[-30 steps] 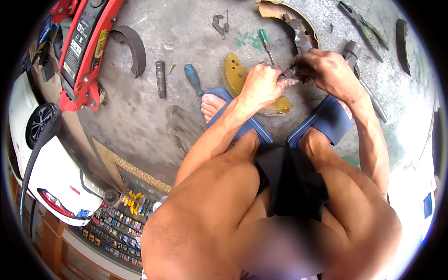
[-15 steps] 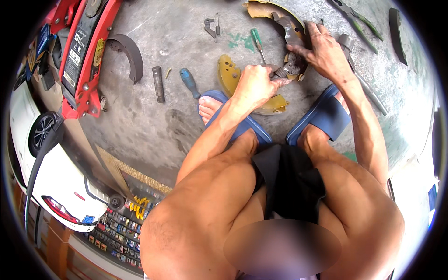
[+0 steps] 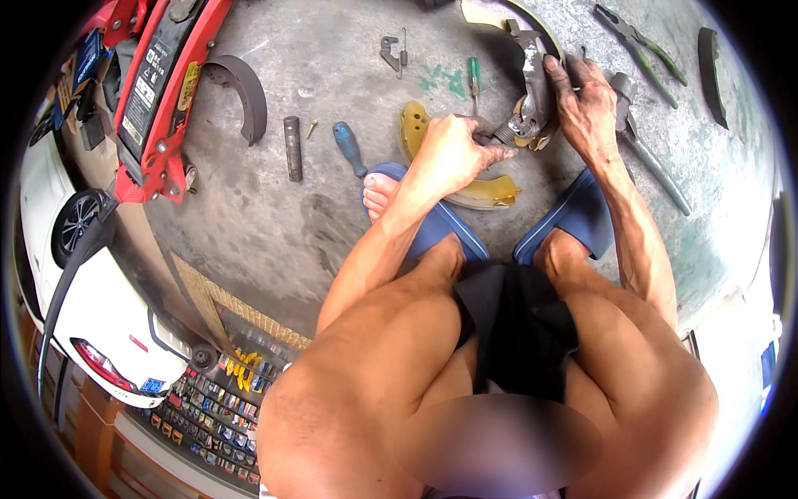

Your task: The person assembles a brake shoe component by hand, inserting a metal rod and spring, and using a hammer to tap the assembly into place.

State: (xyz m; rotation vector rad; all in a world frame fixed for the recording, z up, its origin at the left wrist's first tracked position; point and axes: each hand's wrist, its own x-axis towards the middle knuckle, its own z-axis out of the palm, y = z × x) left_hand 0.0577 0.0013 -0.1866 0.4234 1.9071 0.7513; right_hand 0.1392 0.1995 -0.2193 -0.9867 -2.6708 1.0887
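My right hand (image 3: 588, 112) grips a curved brake shoe (image 3: 544, 33) by its outer edge, tilting it up off the concrete. A metal lever (image 3: 529, 62) lies along the shoe's inner side, greasy at its lower end. My left hand (image 3: 455, 156) is closed by that lower end, its thumb and fingers pinching a dark ribbed piece (image 3: 502, 133) that looks like a coil spring. Partly hidden beneath my left hand lies a second brake shoe (image 3: 492, 192), yellow on its inner face. A green-handled screwdriver (image 3: 474, 76) lies just beyond my left hand.
Left of my hands are a blue-handled screwdriver (image 3: 349, 148), a dark metal tube (image 3: 293, 148), a bolt (image 3: 312, 128), another brake shoe (image 3: 248, 96) and a red jack (image 3: 158, 108). On the right lie a hammer (image 3: 652, 158), green-handled pliers (image 3: 640, 54) and another shoe (image 3: 709, 79).
My right hand has shifted from resting across the shoe and lever to holding the shoe's outer edge. The shoe has tipped up and turned. My left hand keeps its pinch.
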